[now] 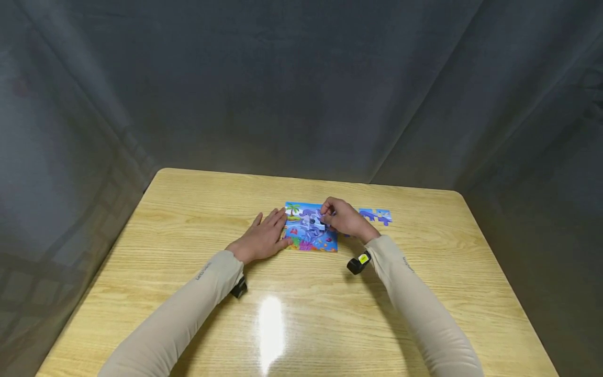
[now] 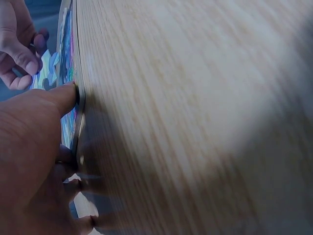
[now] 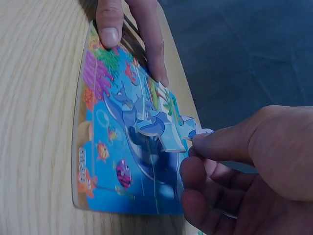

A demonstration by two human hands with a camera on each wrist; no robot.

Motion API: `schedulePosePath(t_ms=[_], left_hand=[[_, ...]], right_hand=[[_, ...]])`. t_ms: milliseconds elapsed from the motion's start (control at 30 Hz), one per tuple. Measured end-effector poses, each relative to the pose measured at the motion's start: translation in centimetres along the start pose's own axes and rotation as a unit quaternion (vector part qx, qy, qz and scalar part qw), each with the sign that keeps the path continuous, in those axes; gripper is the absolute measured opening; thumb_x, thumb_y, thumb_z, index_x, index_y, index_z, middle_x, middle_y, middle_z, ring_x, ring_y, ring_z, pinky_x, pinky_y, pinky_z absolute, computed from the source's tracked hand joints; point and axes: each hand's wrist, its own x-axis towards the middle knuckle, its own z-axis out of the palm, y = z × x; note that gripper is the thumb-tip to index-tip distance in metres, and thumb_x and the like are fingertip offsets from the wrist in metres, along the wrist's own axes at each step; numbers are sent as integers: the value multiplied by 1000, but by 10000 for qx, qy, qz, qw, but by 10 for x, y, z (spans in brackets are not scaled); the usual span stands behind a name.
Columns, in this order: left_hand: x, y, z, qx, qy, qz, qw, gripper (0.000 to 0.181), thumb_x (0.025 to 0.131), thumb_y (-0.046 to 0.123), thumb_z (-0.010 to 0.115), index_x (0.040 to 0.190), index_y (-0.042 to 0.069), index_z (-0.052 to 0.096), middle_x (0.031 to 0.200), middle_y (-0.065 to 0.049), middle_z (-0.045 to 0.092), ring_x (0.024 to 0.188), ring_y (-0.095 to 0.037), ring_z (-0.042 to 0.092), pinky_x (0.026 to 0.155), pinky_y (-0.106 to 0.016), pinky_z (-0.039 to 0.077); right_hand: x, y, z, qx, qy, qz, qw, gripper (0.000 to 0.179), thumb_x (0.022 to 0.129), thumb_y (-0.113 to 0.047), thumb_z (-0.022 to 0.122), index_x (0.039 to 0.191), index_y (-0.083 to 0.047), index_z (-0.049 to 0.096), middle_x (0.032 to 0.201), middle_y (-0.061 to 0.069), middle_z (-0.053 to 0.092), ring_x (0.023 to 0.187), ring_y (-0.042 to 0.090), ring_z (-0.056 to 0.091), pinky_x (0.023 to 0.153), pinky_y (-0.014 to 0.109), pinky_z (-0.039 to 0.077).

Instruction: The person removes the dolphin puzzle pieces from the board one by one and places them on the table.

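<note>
A jigsaw board with a bright sea picture lies on the table; a palm tree, coral, fish and dolphins show on it. My left hand lies with fingers stretched out at the board's left side, and the right wrist view shows its thumb on the coral corner. Between thumb and fingertips, my right hand pinches a blue-and-white jigsaw piece, tilted over the dolphin part of the board. The far end of that piece is hidden by the right thumb.
Right of the board lie joined loose jigsaw pieces, partly behind the right hand. The wooden table has rounded back corners, and a dark grey curtain hangs around it. Each wrist carries a small black camera.
</note>
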Motion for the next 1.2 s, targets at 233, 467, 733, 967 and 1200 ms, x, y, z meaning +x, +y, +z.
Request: schedulePosePath(t_ms=[233, 467, 733, 967, 1200], left_hand=[[0, 1, 0, -70, 9, 28, 10000, 82, 113, 55, 42, 172, 5, 14, 182, -10, 2, 171, -31, 3, 136, -63, 8], [0, 0, 2, -63, 37, 33, 10000, 82, 113, 55, 41, 172, 5, 15, 182, -10, 2, 171, -31, 3, 136, -63, 8], [-1, 1, 1, -102, 27, 31, 9999, 82, 113, 55, 41, 172, 5, 15, 182, -10, 2, 170, -31, 3, 136, -63, 8], [-2, 2, 0, -77, -15, 2, 10000, 82, 113, 56, 40, 172, 6, 13, 182, -10, 2, 171, -31, 3, 136, -63, 8], [-2, 2, 0, -78, -9, 4, 10000, 82, 113, 55, 41, 172, 6, 14, 182, -10, 3, 171, -31, 3, 136, -63, 8]], right_hand=[[-8, 5, -5, 3, 15, 69, 10000, 7, 110, -7, 56, 114, -1, 58, 98, 11, 58, 69, 26, 56, 59, 30, 45], [-15, 10, -13, 204, 30, 152, 9997, 8, 109, -4, 54, 113, 2, 57, 93, 10, 56, 63, 22, 50, 58, 32, 43], [-23, 22, -25, 147, 95, 164, 9997, 8, 108, -2, 56, 113, 4, 57, 93, 10, 56, 67, 26, 57, 60, 33, 49], [-31, 32, -38, 30, 119, 162, 9998, 10, 109, -2, 56, 114, 6, 56, 94, 12, 56, 68, 26, 58, 61, 35, 51], [-43, 43, -51, 41, 260, 222, 9994, 11, 108, 0, 54, 114, 10, 54, 94, 13, 56, 69, 24, 55, 59, 31, 48]])
